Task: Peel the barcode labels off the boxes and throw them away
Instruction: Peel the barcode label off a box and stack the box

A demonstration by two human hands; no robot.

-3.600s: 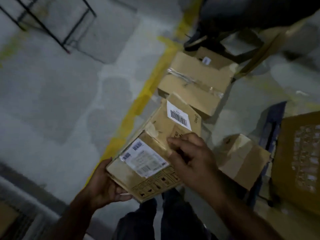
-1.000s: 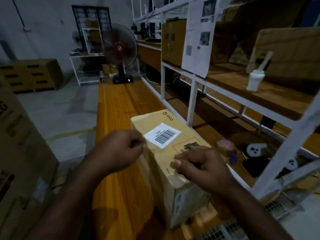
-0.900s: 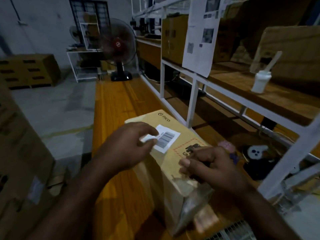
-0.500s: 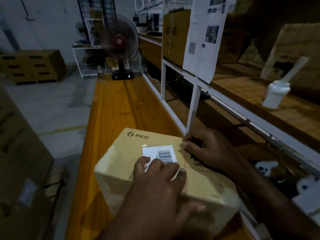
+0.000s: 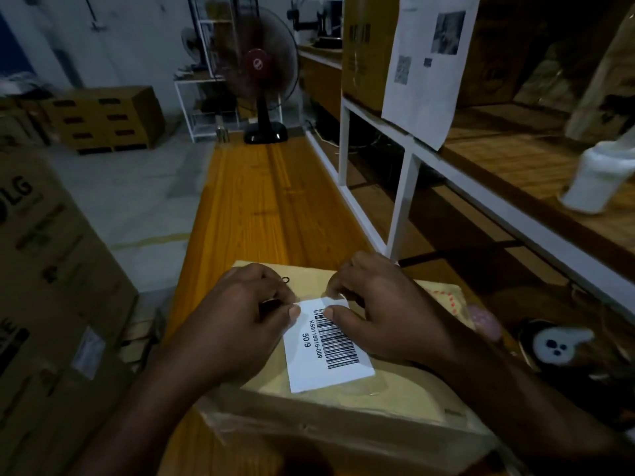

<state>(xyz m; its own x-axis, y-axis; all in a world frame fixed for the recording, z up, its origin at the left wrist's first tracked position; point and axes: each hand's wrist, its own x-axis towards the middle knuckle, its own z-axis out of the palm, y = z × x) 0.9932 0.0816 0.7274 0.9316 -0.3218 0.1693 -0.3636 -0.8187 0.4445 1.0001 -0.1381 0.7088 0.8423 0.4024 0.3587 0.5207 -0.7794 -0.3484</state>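
From my remote seat, the white shelving rack fills the right side, its wooden boards carrying brown cartons. A tall LG carton walls off the left. Between them runs the long orange tabletop, with a standing fan at its far end. The box lies on the near end of the tabletop, right under the camera, its near side wrapped in clear film. A printed paper sheet hangs from the rack's upper shelf.

Both bare hands sit on the box top and hide its far half from me. The left grip is curled, thumb tip on the far left corner of the barcode label, pinching it. The right grip has its thumb on the barcode and its fingers curled at the label's far edge, which looks slightly raised. The rest of the label lies flat on the box top.

A white bottle stands on the shelf at right, blurred. A small white ghost-like toy lies low beside the box.
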